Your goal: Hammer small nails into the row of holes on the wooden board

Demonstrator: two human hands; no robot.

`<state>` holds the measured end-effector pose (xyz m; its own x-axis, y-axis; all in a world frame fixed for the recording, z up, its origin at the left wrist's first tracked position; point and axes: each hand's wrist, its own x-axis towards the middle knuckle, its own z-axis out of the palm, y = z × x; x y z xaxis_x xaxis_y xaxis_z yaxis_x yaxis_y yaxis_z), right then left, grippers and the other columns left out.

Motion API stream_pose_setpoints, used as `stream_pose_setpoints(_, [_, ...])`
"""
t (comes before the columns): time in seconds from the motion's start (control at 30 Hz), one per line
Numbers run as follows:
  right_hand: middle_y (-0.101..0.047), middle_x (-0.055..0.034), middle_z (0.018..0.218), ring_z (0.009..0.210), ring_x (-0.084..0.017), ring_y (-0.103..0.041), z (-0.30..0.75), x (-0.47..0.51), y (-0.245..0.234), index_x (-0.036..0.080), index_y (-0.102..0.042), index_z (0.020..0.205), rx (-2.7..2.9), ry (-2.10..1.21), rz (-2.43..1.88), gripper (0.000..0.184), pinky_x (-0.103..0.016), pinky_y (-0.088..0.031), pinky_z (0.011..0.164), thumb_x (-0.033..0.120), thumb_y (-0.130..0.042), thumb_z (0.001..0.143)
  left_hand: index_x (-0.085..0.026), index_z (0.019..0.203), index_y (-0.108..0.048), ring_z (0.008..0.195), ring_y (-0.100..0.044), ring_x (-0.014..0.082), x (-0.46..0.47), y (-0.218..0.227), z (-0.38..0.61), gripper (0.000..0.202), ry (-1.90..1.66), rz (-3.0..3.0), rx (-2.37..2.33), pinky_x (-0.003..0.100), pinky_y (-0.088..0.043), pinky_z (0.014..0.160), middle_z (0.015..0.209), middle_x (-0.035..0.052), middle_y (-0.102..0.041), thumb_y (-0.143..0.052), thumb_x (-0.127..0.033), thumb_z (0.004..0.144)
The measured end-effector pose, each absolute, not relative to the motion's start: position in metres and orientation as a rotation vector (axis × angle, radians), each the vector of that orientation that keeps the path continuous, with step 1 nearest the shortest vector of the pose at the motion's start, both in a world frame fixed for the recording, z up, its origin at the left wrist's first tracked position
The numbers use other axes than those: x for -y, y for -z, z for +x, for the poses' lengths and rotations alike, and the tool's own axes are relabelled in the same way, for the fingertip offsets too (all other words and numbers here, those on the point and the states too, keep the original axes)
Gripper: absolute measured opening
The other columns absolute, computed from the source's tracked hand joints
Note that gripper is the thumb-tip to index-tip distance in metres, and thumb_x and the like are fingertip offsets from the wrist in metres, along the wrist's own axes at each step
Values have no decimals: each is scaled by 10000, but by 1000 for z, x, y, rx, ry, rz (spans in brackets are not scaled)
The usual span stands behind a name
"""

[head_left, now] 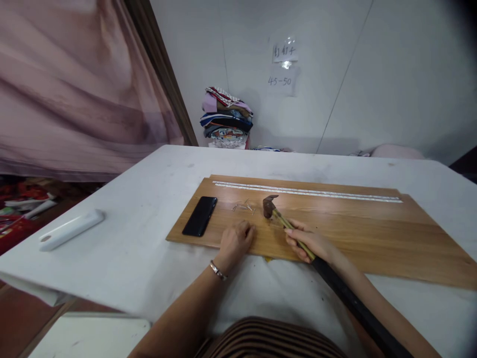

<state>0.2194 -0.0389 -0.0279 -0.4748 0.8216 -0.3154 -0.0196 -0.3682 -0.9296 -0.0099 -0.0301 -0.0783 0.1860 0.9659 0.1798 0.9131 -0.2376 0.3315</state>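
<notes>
My right hand [307, 242] is wrapped around the yellowish part of the handle of a claw hammer [280, 218]. Its rusty brown head is over the wooden board [357, 233], left of the hand, and the black grip runs back beneath my forearm. My left hand [235, 240] rests at the board's near edge with fingers curled in; whatever may be between them is hidden. Just beyond those fingers lie several loose nails [244, 206]. A black phone [200, 216] lies flat on the board, left of the nails.
Two thin pale strips [309, 192] run along the far side of the board. A white long object [71, 229] lies on the white-covered table [130, 199] at left. Folded clothes [227, 119] are stacked by the wall, and a pink curtain [74, 84] hangs at left.
</notes>
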Motion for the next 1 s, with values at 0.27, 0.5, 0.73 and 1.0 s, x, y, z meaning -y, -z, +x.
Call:
stream_pose_setpoints(0.27, [-459, 100, 575, 306, -31, -389, 218, 38, 28, 206, -484, 1100, 1251, -1929, -1155, 435, -130, -303, 255, 438, -634, 763, -204, 658, -491, 714, -546, 145, 31, 77, -10, 309, -553, 2320, -1830, 264, -306, 628, 726, 20, -603, -402, -332, 926])
stream_pose_setpoints(0.5, [-460, 102, 577, 298, -24, -375, 221, 39, 28, 203, -497, 1046, 1273, -1899, -1109, 393, -125, -306, 252, 455, -628, 775, -203, 666, -495, 699, -536, 141, 31, 79, -11, 318, -563, 2331, -1836, 263, -296, 614, 722, 15, -592, -387, -341, 931])
stream_pose_setpoints(0.73, [-468, 98, 576, 300, -35, -386, 218, 38, 28, 207, -477, 1177, 1261, -1926, -1121, 482, -136, -304, 255, 426, -630, 775, -202, 665, -509, 710, -542, 140, 30, 80, -11, 331, -586, 2339, -1822, 259, -313, 628, 718, 14, -591, -386, -350, 935])
stream_pose_setpoints(1.0, [-463, 102, 568, 296, -31, -377, 217, 38, 28, 202, -487, 1123, 1243, -1942, -1136, 462, -135, -292, 250, 437, -638, 755, -201, 668, -521, 713, -545, 143, 30, 80, -11, 315, -603, 2329, -1815, 260, -308, 632, 713, 18, -598, -407, -338, 928])
